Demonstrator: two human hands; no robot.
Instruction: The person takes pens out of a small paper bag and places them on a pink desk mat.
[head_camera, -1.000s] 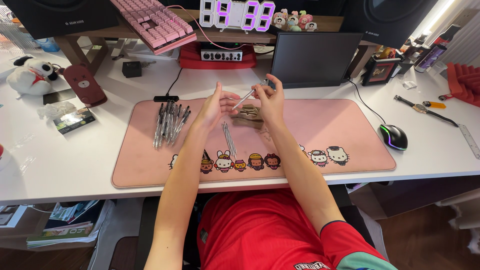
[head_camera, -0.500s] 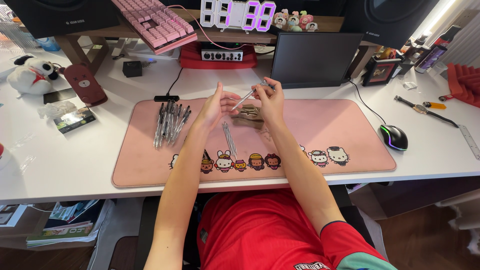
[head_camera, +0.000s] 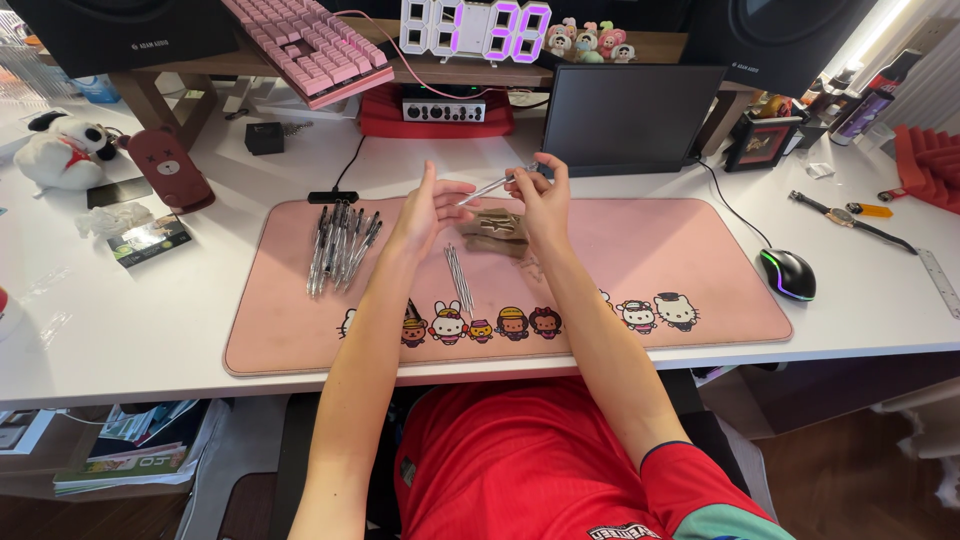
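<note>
Near edge: red shirt (head_camera: 530, 470), both forearms reaching up over the pink mat (head_camera: 300, 330).

Mat mid: row of cartoon figures (head_camera: 510, 323) printed along the near edge. A few thin refills (head_camera: 458, 268) lie loose on the mat between the forearms, just below the hands. Bundle of pens (head_camera: 340, 245) lies on the mat's left part, well apart from the left hand.

Left hand (head_camera: 428, 208): raised off the mat, palm facing right, fingers loosely spread, holding nothing; fingertips near the end of the pen part.

Right hand (head_camera: 540, 200): thumb and fingers pinched on a thin silver pen part (head_camera: 490, 188), held in the air above the mat, tilted, its free end pointing toward the left hand. Tan flat item (head_camera: 497, 228) on the mat just under the right hand; can't tell what it is.

Right of mat: black mouse (head_camera: 787, 273), wristwatch (head_camera: 838, 215).

Left of mat: dark red case (head_camera: 170, 170), plush toy (head_camera: 62, 150).

Far: dark tablet (head_camera: 628, 118), pink keyboard (head_camera: 308, 45), digital clock (head_camera: 475, 27).
</note>
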